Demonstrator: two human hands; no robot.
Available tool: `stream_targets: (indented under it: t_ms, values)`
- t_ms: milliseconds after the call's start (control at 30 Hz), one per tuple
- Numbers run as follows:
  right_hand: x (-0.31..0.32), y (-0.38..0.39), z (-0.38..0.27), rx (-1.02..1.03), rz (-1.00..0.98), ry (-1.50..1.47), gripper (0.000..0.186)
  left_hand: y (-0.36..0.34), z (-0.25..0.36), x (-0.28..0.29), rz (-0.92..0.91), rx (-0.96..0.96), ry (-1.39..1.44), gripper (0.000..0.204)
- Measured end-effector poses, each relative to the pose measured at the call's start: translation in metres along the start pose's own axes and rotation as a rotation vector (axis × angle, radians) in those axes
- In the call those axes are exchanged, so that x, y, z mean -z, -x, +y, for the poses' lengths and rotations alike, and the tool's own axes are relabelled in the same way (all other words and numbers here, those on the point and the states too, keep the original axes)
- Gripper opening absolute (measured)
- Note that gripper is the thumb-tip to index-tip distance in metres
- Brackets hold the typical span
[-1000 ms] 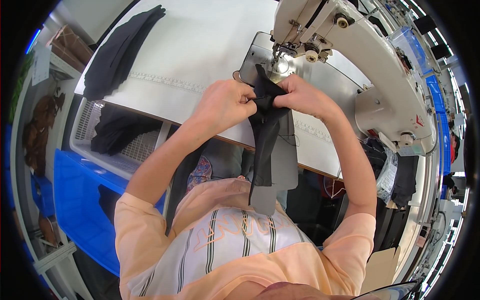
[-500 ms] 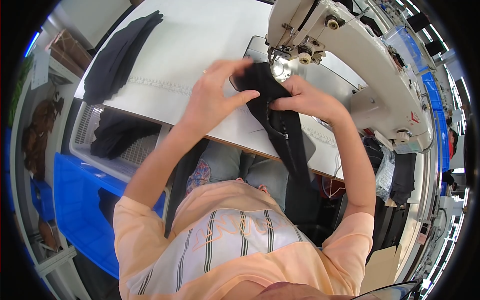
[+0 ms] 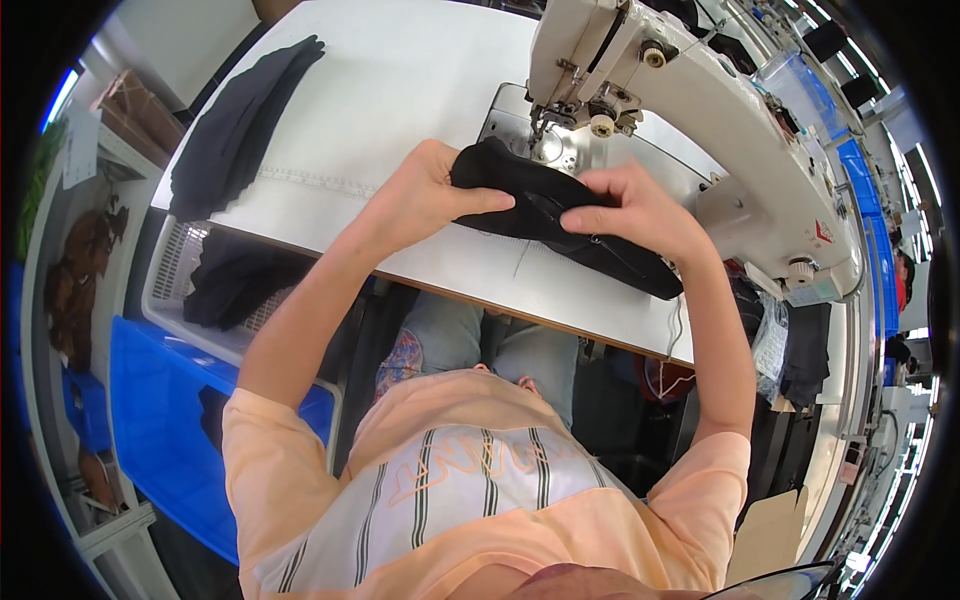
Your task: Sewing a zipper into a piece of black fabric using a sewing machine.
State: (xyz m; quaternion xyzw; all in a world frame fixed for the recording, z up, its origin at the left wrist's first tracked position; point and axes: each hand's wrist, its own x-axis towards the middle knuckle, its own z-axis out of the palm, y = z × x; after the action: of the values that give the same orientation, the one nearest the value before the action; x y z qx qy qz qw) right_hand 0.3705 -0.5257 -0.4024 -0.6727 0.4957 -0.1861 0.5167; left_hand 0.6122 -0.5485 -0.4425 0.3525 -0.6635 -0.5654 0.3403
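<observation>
Pinched black fabric piece [image 3: 545, 188] near left end in left hand [image 3: 437, 197]; clamped further along in right hand [image 3: 640, 215]. Held over desk [image 3: 400, 80], just before sewing machine [image 3: 690, 90]. Likely risked twisting or creasing through uneven pull, or shifted folds through loosened grip. Ran lengthwise from far left to near right, narrower end pointing near right.

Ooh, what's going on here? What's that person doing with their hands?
A person is holding a piece of black cloth with both hands: the left hand grips one end and the right hand grips it farther along. They're holding it over the front of a white table, just on their side of a sewing machine's needle. More black cloth pieces lie piled on the table to the left.
</observation>
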Motion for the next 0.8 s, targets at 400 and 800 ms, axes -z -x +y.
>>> stream_targets:
  t_ms: [400,800]
  values:
    - [-0.11,0.017,0.035,0.527,0.801,0.937,0.053,0.053,-0.027,-0.074,0.211,0.091,0.834,0.032]
    - [-0.089,0.022,0.03,0.475,0.686,0.443,0.03,0.039,-0.037,-0.05,0.223,0.09,0.752,0.021]
